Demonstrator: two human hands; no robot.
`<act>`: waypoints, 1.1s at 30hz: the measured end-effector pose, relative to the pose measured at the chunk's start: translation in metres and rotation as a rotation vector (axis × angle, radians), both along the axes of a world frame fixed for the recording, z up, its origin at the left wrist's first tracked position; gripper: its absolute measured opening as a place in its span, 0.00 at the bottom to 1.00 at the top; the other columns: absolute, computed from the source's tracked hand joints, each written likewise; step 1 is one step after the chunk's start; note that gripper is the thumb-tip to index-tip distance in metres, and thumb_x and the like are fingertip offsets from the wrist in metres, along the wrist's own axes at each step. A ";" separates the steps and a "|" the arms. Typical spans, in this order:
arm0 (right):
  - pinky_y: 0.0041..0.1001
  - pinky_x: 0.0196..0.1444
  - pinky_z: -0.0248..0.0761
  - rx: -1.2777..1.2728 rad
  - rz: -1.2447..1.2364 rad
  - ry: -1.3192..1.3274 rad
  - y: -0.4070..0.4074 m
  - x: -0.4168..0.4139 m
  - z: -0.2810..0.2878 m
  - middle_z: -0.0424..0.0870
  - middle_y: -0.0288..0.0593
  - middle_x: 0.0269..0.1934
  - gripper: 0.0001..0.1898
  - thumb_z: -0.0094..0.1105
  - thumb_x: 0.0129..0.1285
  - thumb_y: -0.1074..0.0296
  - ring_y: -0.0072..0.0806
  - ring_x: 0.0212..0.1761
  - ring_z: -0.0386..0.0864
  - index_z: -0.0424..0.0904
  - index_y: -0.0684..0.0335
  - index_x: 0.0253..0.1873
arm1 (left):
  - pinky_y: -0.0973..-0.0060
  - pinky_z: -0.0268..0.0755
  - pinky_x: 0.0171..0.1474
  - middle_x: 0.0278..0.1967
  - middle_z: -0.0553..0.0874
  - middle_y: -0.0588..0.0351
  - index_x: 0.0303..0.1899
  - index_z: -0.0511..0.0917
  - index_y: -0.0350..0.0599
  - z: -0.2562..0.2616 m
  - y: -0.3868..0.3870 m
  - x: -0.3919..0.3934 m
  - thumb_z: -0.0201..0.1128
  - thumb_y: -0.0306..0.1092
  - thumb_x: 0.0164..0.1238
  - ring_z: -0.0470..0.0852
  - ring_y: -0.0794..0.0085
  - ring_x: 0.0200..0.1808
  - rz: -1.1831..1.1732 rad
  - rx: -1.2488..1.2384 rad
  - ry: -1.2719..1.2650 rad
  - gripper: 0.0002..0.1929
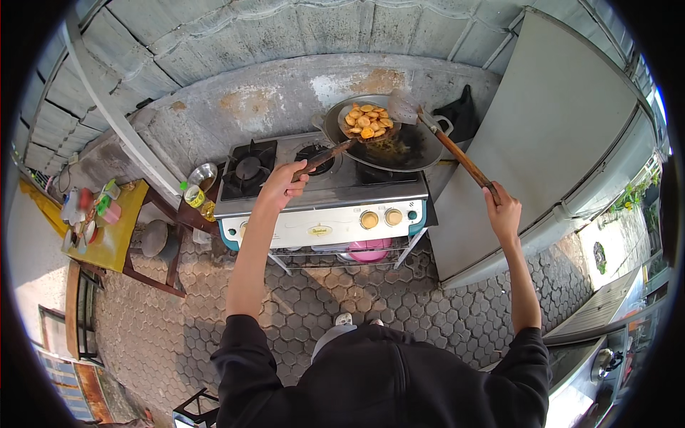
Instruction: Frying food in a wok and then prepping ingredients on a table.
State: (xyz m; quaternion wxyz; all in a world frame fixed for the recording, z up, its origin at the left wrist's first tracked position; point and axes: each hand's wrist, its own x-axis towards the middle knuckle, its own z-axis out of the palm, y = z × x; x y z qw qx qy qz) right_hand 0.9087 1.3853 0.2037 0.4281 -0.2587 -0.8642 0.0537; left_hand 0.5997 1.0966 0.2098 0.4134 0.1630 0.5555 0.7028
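Observation:
My left hand (287, 184) grips the dark wooden handle of a skimmer (327, 154), whose head is piled with golden fried pieces (367, 120) over a wok. In my right hand (503, 208) is the long wooden handle of a metal spatula (404, 108); its perforated blade is raised at the wok's back rim, right of the fried pieces. The large two-handled wok (423, 152) sits on the right burner of a gas stove and holds dark oil. Between the wok and the left burner (248, 168) lies a smaller middle burner (314, 159).
A tall grey fridge (524, 134) stands close on the right, with a black plastic bag (463, 115) beside the wok. Left of the stove are a metal bowl (203, 175) and oil bottles (193, 197). A yellow-topped table (119, 243) holds containers.

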 end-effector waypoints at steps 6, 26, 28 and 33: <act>0.25 0.17 0.64 0.043 -0.006 -0.013 0.000 0.002 -0.002 0.71 0.47 0.13 0.11 0.56 0.53 0.64 0.37 0.12 0.71 0.75 0.66 0.36 | 0.88 0.45 0.12 0.17 0.68 0.64 0.37 0.70 0.32 0.003 0.001 0.000 0.50 0.36 0.61 0.55 0.88 0.11 -0.019 0.004 0.002 0.13; 0.25 0.19 0.64 -0.112 -0.109 0.047 0.008 -0.011 -0.012 0.71 0.48 0.14 0.13 0.55 0.54 0.62 0.37 0.13 0.71 0.76 0.68 0.35 | 0.88 0.45 0.12 0.17 0.68 0.63 0.35 0.70 0.34 -0.001 0.009 0.005 0.49 0.36 0.61 0.55 0.88 0.11 0.006 0.027 -0.030 0.12; 0.27 0.20 0.64 -0.223 -0.129 -0.030 0.014 -0.018 -0.016 0.71 0.49 0.14 0.14 0.54 0.54 0.61 0.37 0.14 0.70 0.76 0.69 0.32 | 0.88 0.45 0.12 0.17 0.68 0.63 0.34 0.69 0.34 -0.004 0.015 0.013 0.49 0.36 0.62 0.55 0.87 0.11 0.012 0.041 -0.013 0.11; 0.23 0.13 0.56 -0.691 -0.026 0.091 0.051 -0.048 -0.054 0.71 0.41 0.16 0.13 0.53 0.54 0.60 0.24 0.11 0.65 0.71 0.64 0.36 | 0.86 0.44 0.12 0.17 0.69 0.61 0.29 0.67 0.38 -0.013 0.037 0.040 0.49 0.35 0.61 0.55 0.87 0.10 0.093 0.115 -0.059 0.09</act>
